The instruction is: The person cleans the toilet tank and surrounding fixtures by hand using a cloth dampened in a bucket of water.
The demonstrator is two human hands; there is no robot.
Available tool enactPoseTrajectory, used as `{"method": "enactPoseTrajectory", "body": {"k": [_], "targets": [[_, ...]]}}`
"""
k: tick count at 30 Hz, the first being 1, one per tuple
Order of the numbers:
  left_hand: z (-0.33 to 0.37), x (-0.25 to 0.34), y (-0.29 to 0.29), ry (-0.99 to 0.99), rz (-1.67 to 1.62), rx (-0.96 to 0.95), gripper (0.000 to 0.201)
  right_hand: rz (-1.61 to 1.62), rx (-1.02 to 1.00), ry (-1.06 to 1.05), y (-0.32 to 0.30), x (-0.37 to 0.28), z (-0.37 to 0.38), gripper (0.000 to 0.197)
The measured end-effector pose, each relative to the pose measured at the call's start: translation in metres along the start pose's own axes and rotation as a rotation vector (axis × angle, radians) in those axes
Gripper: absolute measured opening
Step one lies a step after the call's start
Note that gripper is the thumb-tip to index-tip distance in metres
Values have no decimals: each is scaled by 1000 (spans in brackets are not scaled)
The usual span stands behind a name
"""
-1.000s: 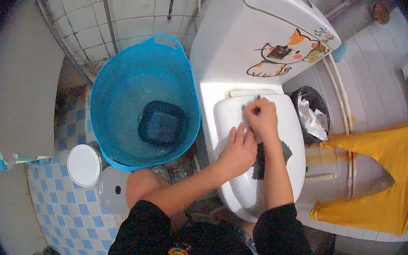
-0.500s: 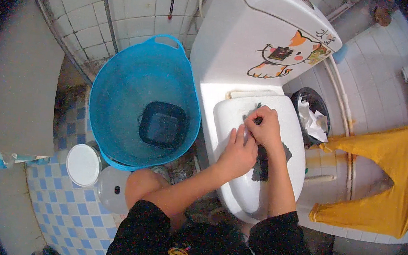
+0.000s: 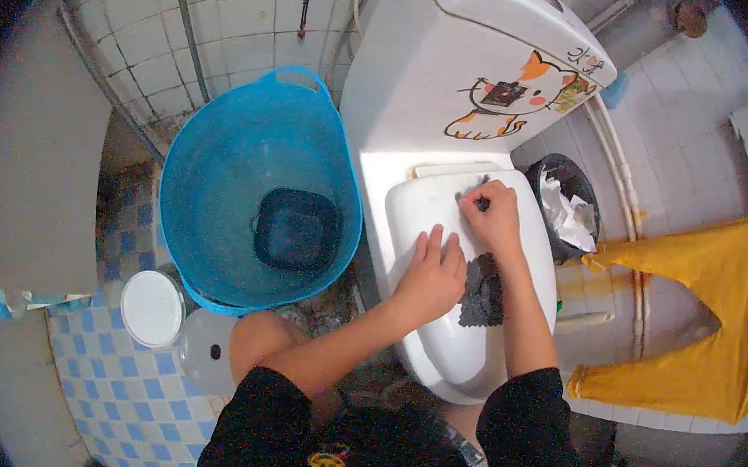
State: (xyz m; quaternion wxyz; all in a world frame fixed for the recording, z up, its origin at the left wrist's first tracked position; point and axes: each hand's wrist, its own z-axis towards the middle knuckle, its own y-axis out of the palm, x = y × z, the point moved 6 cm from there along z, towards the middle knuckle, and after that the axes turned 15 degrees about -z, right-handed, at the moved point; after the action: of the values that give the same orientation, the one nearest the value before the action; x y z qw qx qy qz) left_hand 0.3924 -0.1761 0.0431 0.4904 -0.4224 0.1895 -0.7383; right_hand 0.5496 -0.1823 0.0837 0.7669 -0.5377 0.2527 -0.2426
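My left hand [image 3: 433, 273] rests on the white toilet lid [image 3: 431, 205], its fingers stretched out and nothing in them. Farther up the lid, my right hand [image 3: 494, 216] is closed, with a small dark piece [image 3: 482, 204] showing between its fingers; what that piece is I cannot make out. Beneath my right forearm lies a flat dark grey piece with a scalloped edge [image 3: 478, 308], partly covered by the arm. It looks like fabric.
Left of the toilet stands a large blue tub [image 3: 216, 191] holding a dark square basin [image 3: 298, 231]. A white-lidded bucket [image 3: 152, 309] is beside it. At right are a black bin [image 3: 569, 171] with paper and a yellow garment [image 3: 731, 313] draped over a white edge.
My hands have come apart: the left has drawn back a little down the lid, while the right stays closed near the top. More of the scalloped dark piece shows.
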Motion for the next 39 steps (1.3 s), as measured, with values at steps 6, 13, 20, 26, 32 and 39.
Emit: {"method": "enactPoseTrajectory", "body": {"k": [6, 13, 20, 26, 32, 39], "targets": [[4, -1, 5, -33, -16, -4, 37, 173, 94, -158, 12, -26, -6, 9], [6, 1, -3, 15, -84, 46, 37, -52, 49, 75, 1, 5, 3, 12], [2, -5, -1, -46, -69, -56, 41, 26, 2, -52, 9, -47, -6, 11], [3, 2, -5, 14, -86, 32, 38, -125, 75, 185, 5, 14, 8, 16], [3, 1, -2, -39, -31, -50, 36, 53, 45, 41, 10, -34, -9, 14], [28, -14, -23, -158, -256, -83, 28, 279, 77, -24, -8, -19, -28, 41]]}}
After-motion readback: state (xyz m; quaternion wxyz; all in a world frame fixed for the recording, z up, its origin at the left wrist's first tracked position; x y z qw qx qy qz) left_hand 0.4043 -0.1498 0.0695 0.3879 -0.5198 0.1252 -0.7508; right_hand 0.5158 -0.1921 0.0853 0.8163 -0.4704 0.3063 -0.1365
